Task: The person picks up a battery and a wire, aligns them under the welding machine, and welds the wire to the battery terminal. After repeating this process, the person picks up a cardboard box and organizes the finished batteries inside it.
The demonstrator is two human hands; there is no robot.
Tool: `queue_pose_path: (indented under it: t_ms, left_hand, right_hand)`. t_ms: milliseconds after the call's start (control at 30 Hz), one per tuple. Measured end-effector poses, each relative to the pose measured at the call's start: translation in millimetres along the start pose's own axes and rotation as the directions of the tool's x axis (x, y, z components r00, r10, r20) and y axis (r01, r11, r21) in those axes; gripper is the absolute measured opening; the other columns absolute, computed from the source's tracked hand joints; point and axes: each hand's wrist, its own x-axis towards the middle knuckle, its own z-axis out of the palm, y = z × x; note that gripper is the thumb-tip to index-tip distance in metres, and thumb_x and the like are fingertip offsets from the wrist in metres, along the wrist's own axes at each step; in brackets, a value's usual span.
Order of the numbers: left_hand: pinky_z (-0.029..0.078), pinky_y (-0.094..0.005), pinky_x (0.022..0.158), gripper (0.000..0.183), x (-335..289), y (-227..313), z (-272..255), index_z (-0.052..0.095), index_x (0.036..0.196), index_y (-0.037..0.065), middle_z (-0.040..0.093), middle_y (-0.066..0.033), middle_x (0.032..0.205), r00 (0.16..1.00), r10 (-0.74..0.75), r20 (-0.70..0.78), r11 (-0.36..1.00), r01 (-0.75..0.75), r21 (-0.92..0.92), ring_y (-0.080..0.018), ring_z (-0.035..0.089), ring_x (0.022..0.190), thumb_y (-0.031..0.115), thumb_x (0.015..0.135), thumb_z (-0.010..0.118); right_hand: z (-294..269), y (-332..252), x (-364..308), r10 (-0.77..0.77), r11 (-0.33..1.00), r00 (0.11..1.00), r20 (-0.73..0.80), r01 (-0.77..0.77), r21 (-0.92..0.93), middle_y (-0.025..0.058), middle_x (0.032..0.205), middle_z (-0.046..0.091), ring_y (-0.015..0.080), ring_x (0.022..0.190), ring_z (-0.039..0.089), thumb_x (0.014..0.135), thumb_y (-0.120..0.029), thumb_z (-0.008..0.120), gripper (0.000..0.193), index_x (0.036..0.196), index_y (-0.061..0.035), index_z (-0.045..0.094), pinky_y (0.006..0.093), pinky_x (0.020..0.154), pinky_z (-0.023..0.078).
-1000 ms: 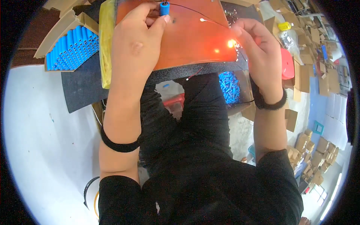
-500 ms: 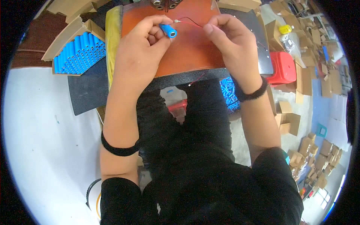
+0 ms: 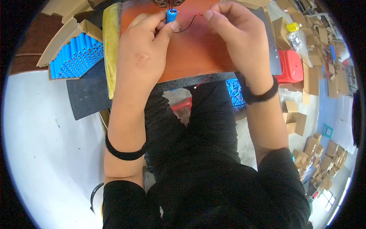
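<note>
Blue cylindrical battery cell [image 3: 171, 15] pinched in left hand [image 3: 143, 49]; right hand [image 3: 232, 34] fingertips closed on its thin dark wire [image 3: 188, 25], over orange mat [image 3: 194, 53].

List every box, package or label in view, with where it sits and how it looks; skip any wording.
Open cardboard box: upper left on the bench, brown flaps, packed with rows of blue cylinder cells.
Loose cardboard boxes: on the floor at right, brown, some open.
Stacked cartons: lower right floor, small brown blocks.
Blue cell: pinched in the left hand, plain blue sleeve.
No screens or signs visible.
</note>
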Motion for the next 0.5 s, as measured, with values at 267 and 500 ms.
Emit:
queue_pose_path:
  t_ms: [267,500]
  left_hand:
    - [0.045,-0.0359,0.069,0.026,1.3,2.0,-0.1,0.068,0.106,0.002,0.060,-0.0156,0.083,1.000,-0.022,0.010,0.999,0.022,-0.046,-0.0290,0.059,0.075,0.018,0.086,0.065]
    - [0.046,-0.0383,0.070,0.024,0.9,-2.2,1.0,0.067,0.099,-0.001,0.061,-0.0170,0.085,1.000,0.000,-0.008,0.999,-0.001,-0.048,-0.0330,0.060,0.076,0.019,0.087,0.065]
  right_hand:
    - [2.5,3.6,2.9,0.009,1.000,1.000,0.009,-0.009,-0.023,-0.0022,0.079,0.058,0.0048,0.072,0.050,0.092,-0.009,0.063,0.012,0.090,0.0018,0.059,0.0200,0.066,0.042]
    - [2.0,4.2,-0.2,0.003,0.999,1.000,0.012,-0.003,-0.053,-0.0019,0.080,0.059,0.0048,0.073,0.051,0.092,-0.009,0.063,0.011,0.089,0.0019,0.060,0.0199,0.066,0.043]
